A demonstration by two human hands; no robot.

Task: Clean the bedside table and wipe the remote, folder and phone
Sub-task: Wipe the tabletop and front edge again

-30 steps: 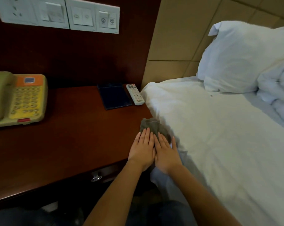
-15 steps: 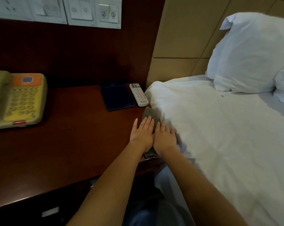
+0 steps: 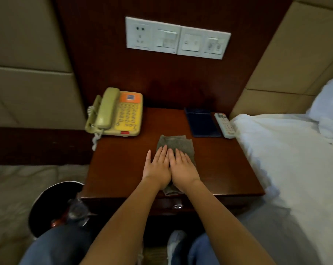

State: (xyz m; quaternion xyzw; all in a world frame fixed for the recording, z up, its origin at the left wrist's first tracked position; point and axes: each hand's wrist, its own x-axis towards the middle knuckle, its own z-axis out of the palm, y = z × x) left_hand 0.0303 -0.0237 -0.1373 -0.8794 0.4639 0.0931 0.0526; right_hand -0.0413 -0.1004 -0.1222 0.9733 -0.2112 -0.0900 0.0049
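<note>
Head camera, looking down over a dark red-brown wooden bedside table [image 3: 123,169]. Two bare forearms are reaching in from the bottom of the frame, and both hands are lying flat, palms down, side by side on a grey cloth [image 3: 174,144] spread near the middle of the tabletop. The left hand [image 3: 159,166] is resting with its fingers extended and close together, thumb angled out to the left, gripping nothing. The right hand [image 3: 183,168] is touching the left along its inner edge, its fingers likewise straight and together, pressing down on the cloth rather than clasping it. The far edge of the cloth is showing beyond the fingertips, and a small fold is poking out beneath the wrists near the table's front edge.

At the back left of the table a yellow and orange phone [image 3: 123,113] is sitting with its pale green handset in the cradle and its coiled cord hanging off the left side. At the back right a dark blue folder [image 3: 202,122] is lying flat, and a white remote [image 3: 225,125] is lying just beside it on its right, near the bed. Both are apart from the cloth.

A white bed [image 3: 295,169] is filling the right side. A white switch panel [image 3: 178,38] is mounted on the wooden wall above. A dark round bin [image 3: 51,205] is standing on the floor at lower left, beside the person's jeans-covered knees.
</note>
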